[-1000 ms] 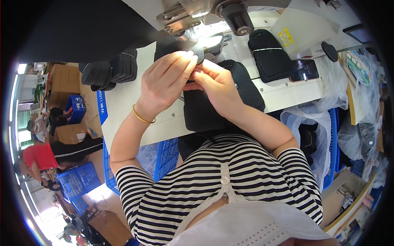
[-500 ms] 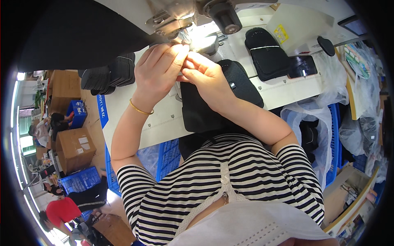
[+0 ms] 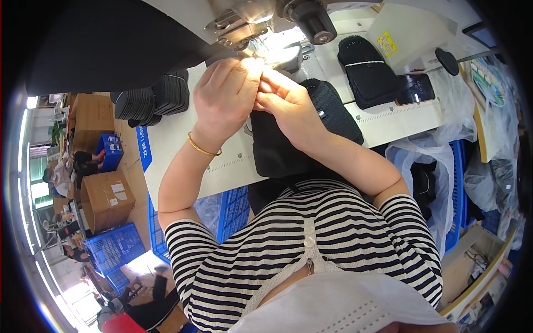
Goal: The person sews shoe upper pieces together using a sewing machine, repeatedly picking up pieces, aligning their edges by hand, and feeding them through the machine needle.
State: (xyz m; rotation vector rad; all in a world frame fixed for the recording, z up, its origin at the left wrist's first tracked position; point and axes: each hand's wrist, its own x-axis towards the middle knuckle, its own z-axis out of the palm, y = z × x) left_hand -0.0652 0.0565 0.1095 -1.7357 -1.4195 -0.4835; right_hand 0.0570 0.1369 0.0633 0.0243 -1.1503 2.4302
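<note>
Up under the bright lamp of a sewing machine (image 3: 240,34), my two hands meet close to its needle area. My left hand (image 3: 225,99), with a gold bangle at the wrist, has its fingers pinched together. Against its fingertips, my right hand (image 3: 290,109) is pinched too, thumb and forefinger pressed close. Whatever lies between the fingers is hidden or too small to make out. Beneath my right hand and forearm, a black fabric piece (image 3: 280,155) lies at the table's front edge. A black mesh-like piece (image 3: 328,105) lies just right of that hand.
Black shaped pieces stand stacked (image 3: 172,91) at the left. Another black bundle (image 3: 366,72) lies right, beside a phone (image 3: 416,90). A plastic-lined blue crate (image 3: 456,194) is below the table's right side. Cartons (image 3: 108,200) and people occupy the left background.
The whole view has shifted slightly, so the table and hands appear further right. My hands keep their pinch near the needle. A person in red at the lower left has moved lower.
</note>
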